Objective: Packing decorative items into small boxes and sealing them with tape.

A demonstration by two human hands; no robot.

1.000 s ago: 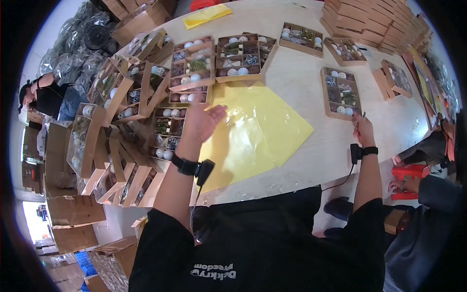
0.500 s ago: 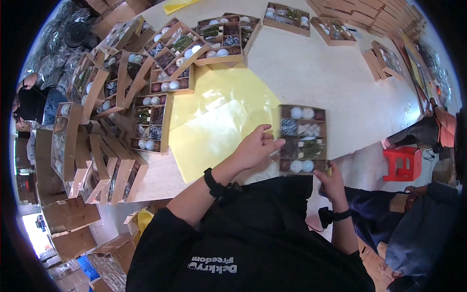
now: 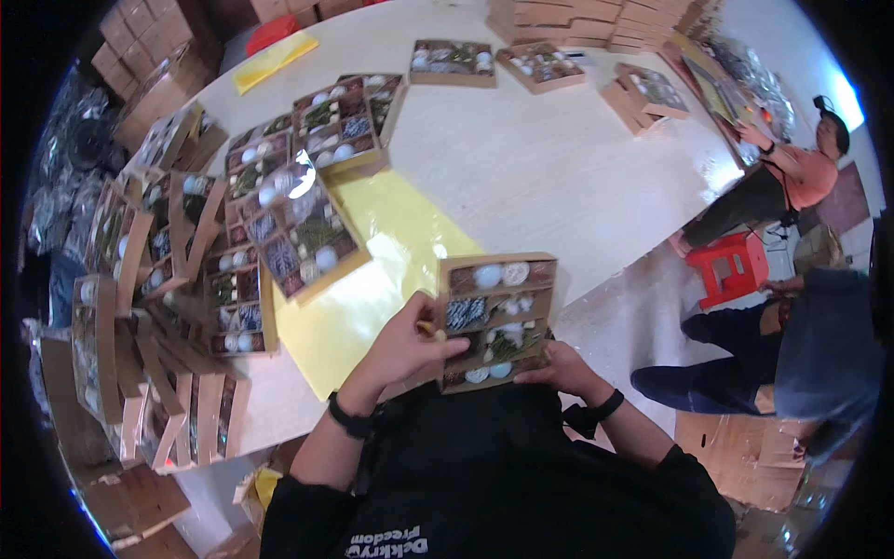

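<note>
A shallow cardboard box (image 3: 476,344) with compartments is held up in front of me, tilted at the table's near edge. Inside lie white and pale blue balls, brown balls, a dark frosted pine cone and green moss-like filling. My left hand (image 3: 407,347) is closed on its left side, with the thumb over the front. By those fingers shows a small yellowish bit that I cannot make out. At the lower right corner my right hand (image 3: 564,369) grips the same box. Yellow sheets (image 3: 326,340) lie on the table to the left of it.
Similar filled boxes (image 3: 312,233) overlap on the table's left side, and several lean in a row (image 3: 177,391) at its left edge. More boxes (image 3: 453,63) lie at the far side. A red stool (image 3: 731,270) and two people, one in an orange top (image 3: 808,172), are at the right.
My left hand, apart from the box before, now grips its left side. The box has come nearer to me and tilted. The whole view has shifted, and the person in orange shows more fully.
</note>
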